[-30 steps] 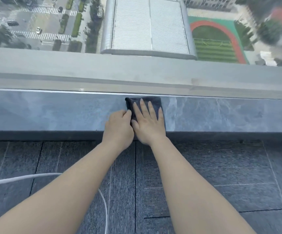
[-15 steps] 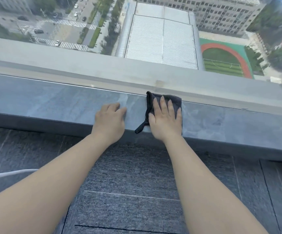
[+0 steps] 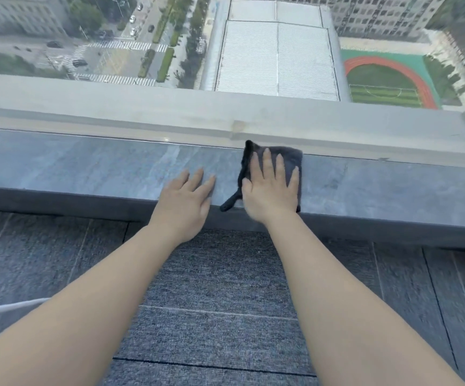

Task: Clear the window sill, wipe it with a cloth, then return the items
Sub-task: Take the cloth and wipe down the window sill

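A grey stone window sill [image 3: 86, 165] runs across the view below the window. A dark folded cloth [image 3: 292, 160] lies on it near the glass, with a small loop hanging over the front edge. My right hand [image 3: 270, 190] presses flat on the cloth with straight, spread fingers. My left hand [image 3: 186, 201] rests flat on the bare sill just left of the cloth, fingers straight, apart from the cloth.
The window glass [image 3: 253, 51] rises right behind the sill, above a pale outer ledge [image 3: 142, 112]. Grey carpet tiles [image 3: 220, 316] cover the floor below. A white cable [image 3: 8, 307] lies on the floor at the left.
My right hand has slid the cloth to the right along the sill. My left hand, which touched the cloth a second ago, now rests apart from it with fingers straightened.
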A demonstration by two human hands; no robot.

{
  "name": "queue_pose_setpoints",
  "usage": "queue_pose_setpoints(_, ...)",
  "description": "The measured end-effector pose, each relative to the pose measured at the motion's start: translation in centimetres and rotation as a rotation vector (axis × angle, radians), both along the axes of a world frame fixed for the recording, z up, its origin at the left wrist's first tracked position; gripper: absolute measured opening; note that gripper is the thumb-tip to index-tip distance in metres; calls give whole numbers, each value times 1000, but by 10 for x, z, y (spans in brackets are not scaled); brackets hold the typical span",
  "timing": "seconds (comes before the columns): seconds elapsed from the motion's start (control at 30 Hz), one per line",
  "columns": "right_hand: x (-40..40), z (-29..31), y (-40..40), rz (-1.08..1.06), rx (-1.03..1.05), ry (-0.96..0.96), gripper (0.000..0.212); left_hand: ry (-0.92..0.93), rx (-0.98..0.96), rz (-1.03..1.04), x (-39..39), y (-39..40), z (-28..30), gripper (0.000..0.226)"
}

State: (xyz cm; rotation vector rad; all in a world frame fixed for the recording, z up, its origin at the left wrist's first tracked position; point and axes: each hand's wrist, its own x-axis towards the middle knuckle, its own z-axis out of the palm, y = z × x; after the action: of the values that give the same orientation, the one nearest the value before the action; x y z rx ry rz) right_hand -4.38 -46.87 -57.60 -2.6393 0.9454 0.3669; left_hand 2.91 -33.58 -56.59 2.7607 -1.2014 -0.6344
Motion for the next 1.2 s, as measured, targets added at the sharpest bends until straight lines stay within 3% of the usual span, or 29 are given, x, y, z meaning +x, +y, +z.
queue_pose_setpoints(0.1,0,0,5,176,2,-11,55,0,-4,14,0,-1,-1,49)
queue_pose_setpoints(0.2,-9,0,-1,209,5,-14,54,-8,-6,50,-4,-6,0,50)
queue_pose_setpoints(1.2,-123,-1,-127,-266,-143,126,58,-4,-57,-108,-79,-116,1,51)
